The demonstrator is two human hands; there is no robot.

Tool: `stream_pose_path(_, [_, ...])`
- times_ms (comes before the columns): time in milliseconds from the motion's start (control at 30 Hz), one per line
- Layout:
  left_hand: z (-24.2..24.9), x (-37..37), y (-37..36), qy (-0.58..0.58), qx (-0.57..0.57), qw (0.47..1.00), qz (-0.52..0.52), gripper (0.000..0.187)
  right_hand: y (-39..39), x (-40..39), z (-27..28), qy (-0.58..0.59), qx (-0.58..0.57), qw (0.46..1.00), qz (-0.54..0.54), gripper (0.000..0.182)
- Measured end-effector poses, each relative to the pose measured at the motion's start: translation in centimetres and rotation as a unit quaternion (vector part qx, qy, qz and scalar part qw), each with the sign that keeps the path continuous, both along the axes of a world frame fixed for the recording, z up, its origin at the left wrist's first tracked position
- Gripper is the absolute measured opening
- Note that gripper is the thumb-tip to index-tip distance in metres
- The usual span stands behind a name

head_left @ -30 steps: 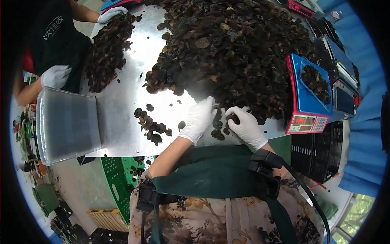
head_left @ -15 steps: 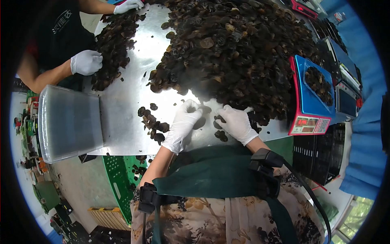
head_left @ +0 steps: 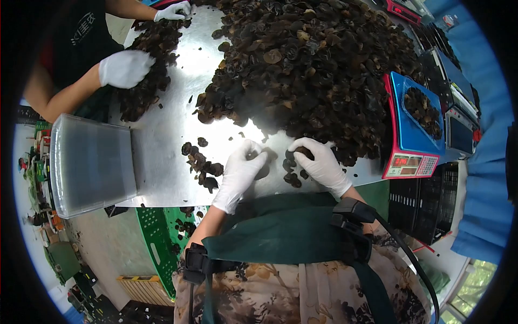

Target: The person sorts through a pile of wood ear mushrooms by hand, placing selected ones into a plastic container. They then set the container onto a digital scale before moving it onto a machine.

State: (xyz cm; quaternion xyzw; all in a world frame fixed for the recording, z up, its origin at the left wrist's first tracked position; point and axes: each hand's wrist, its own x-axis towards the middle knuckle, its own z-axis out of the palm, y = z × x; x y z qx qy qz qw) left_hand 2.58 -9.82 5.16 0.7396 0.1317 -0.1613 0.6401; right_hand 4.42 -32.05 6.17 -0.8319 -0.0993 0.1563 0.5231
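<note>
Both of my hands wear white gloves, low over the metal table [head_left: 162, 178]. My left hand [head_left: 243, 170] is curled with thumb and fingertips close together; what it may hold cannot be made out. My right hand [head_left: 322, 166] curls around a dark wood ear mushroom [head_left: 305, 152], partly hidden by the fingers. Beside that hand lies a small cluster of wood ears [head_left: 292, 179]. Left of my left hand is another loose group of wood ears [head_left: 202, 164]. A large heap of wood ears [head_left: 313, 75] spreads just beyond both hands.
A red and blue digital scale [head_left: 413, 164] at right carries a clear tray of wood ears [head_left: 423, 113]. Stacked clear plastic containers [head_left: 94, 164] stand at left. A co-worker's gloved hand [head_left: 127, 69] is over another pile [head_left: 143, 100]. A green crate [head_left: 154, 243] sits below the table edge.
My left hand has shifted slightly left and down, and my fingertips have drawn back from the heap's edge. The co-worker's nearer hand has moved up and right over its pile.
</note>
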Motion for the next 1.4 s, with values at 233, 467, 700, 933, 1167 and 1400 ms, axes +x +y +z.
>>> stream_pose_path(233, [1.6,-2.1,5.8,-0.019,0.323,0.942,-0.086,0.014,-0.5,-0.7,-1.8,-0.181,-0.257,0.948,0.052,0.021])
stream_pose_path(467, [2.2,-2.5,5.5,-0.137,0.404,0.899,-0.098,0.020,0.5,-0.1,-3.1,-0.170,-0.291,0.939,0.065,0.021])
stream_pose_path(700, [-0.5,-1.4,-0.9,-0.249,0.319,0.894,-0.193,0.026,-1.5,0.2,-1.0,-0.029,-0.082,0.994,-0.058,0.019])
stream_pose_path(933, [-1.7,0.7,-2.1,-0.216,0.338,0.894,-0.198,0.042,-4.0,-1.6,-0.5,-0.011,-0.009,0.998,-0.068,0.011])
stream_pose_path(1167, [0.8,1.9,0.9,-0.136,0.344,0.919,-0.135,0.030,-1.2,-5.2,-0.7,-0.090,-0.224,0.966,0.093,0.029])
stream_pose_path(1400, [-1.8,3.0,-2.7,-0.201,0.408,0.851,-0.263,0.026,0.6,-5.1,-2.7,-0.150,-0.310,0.928,0.142,0.021])
